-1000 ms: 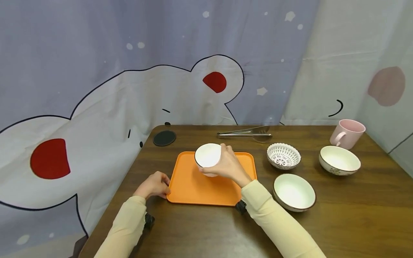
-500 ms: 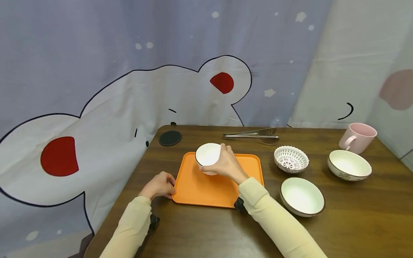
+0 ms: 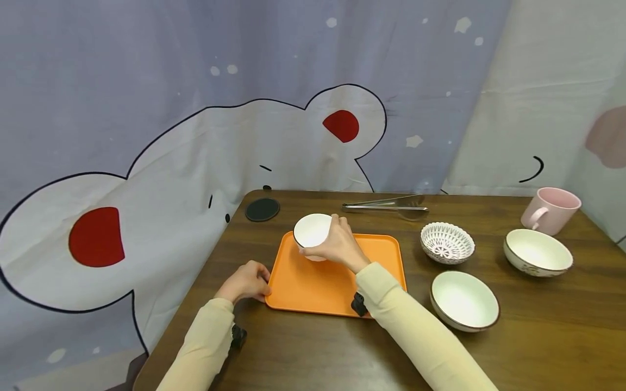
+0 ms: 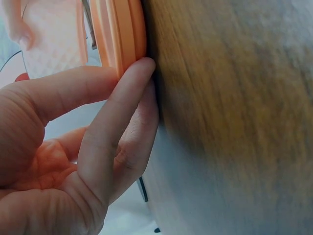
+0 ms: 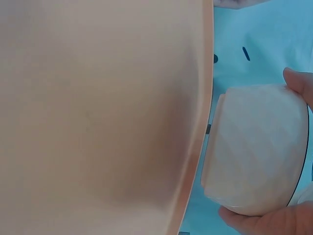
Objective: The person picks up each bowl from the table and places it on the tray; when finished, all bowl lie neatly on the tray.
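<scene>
We see the right hand (image 3: 339,247) grip the white bowl (image 3: 311,231) by its sides, up over the back part of the orange tray (image 3: 305,288). The tray lies below that hand, its long side going left to right. The left hand (image 3: 246,281) is nearer the tray and pinches its left edge

Long, plain pale-yellow sleeves (image 3: 415,331), with small black devices (image 3: 359,304), seemingly boxy, at the cuffs (image 3: 218,309).

Soft shadow on the tray (image 5: 107,117)
</scene>
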Available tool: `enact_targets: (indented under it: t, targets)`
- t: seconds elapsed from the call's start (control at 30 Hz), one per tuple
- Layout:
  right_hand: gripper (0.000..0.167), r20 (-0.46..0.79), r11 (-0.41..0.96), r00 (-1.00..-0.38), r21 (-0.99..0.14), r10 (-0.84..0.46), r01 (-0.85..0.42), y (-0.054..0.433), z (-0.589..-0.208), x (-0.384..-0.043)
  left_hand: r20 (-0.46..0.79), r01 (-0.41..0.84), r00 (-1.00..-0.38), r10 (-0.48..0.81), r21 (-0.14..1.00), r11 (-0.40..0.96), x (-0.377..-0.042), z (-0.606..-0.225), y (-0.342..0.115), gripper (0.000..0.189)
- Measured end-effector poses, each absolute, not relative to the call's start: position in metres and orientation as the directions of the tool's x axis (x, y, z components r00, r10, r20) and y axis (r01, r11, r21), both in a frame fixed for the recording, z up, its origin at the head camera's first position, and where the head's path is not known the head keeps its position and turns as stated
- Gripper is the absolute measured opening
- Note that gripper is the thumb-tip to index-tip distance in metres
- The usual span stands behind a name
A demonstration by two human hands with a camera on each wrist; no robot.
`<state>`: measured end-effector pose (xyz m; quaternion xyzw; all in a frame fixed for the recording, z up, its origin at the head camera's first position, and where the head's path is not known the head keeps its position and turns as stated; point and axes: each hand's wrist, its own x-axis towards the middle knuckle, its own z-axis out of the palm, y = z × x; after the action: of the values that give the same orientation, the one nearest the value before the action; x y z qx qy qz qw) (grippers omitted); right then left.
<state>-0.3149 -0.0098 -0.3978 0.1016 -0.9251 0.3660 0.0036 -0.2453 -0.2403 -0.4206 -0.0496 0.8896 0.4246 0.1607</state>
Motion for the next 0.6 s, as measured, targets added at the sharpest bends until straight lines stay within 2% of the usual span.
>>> enact_targets:
  t: [0.6]
  targets:
    - [0.122,0.078,0.711,-0.975,-0.674,-0.206,-0.204,-0.024,-0.410,-0.328,-0.341,-0.234,-0.939,0.040,0.721,0.652,-0.245,-0.421,-0.241,0.022]
